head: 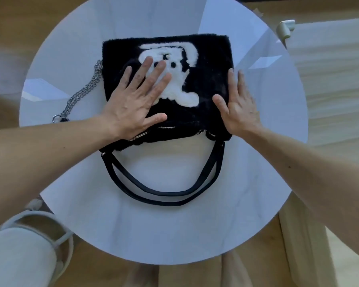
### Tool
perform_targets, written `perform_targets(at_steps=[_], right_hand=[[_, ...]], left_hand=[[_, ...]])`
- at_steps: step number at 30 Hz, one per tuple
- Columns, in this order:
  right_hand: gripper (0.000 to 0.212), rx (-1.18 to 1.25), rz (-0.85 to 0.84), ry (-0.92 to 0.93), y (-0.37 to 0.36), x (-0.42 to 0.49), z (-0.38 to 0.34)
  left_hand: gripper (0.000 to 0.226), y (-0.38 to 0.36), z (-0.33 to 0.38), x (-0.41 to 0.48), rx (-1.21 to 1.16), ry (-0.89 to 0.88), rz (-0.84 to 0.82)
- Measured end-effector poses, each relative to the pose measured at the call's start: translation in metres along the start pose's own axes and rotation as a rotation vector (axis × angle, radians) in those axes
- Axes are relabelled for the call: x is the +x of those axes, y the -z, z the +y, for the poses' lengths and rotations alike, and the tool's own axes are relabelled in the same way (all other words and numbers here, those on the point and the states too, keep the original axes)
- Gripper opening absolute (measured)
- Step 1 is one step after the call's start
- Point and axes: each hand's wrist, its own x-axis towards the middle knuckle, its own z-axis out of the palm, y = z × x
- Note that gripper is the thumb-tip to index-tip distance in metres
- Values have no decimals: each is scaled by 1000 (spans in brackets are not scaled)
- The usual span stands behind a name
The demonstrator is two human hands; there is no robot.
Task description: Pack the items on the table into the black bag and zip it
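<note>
Closest to me, two bare forearms reach in from either side over the round white table (pixel 153 235). The left hand (pixel 131 104) lies flat on the black bag (pixel 207 79), fingers straight and spread, partly covering the white furry figure (pixel 174 94); it grips nothing. The right hand (pixel 240 112) rests along the bag's right edge, fingers straight and together, thumb on the fur, also holding nothing. The bag lies flat at the table's middle. I see zip (pixel 141 134) teeth along its near edge, where the two black handles (pixel 164 193) loop towards me. A metal chain (pixel 81 94) trails off the bag's left side. A pale chair (pixel 29 245) stands at lower left.
</note>
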Motion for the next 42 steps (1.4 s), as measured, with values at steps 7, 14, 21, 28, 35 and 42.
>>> perform_targets(at_steps=[7, 14, 21, 28, 35, 42], right_hand=[[75, 833, -148, -407, 9, -45, 0], [39, 832, -212, -299, -10, -62, 12], [30, 720, -309, -226, 0, -56, 27], [33, 558, -257, -133, -6, -54, 29], [33, 229, -100, -62, -15, -57, 13], [52, 261, -38, -180, 11, -75, 15]], left_hand=[[84, 15, 20, -22, -157, 146, 25], [84, 11, 32, -69, -171, 222, 10], [86, 2, 31, -89, -143, 292, -111], [74, -5, 31, -64, -178, 331, -96], [73, 3, 4, -73, -116, 132, -182], [70, 31, 10, -90, -76, 210, -108]])
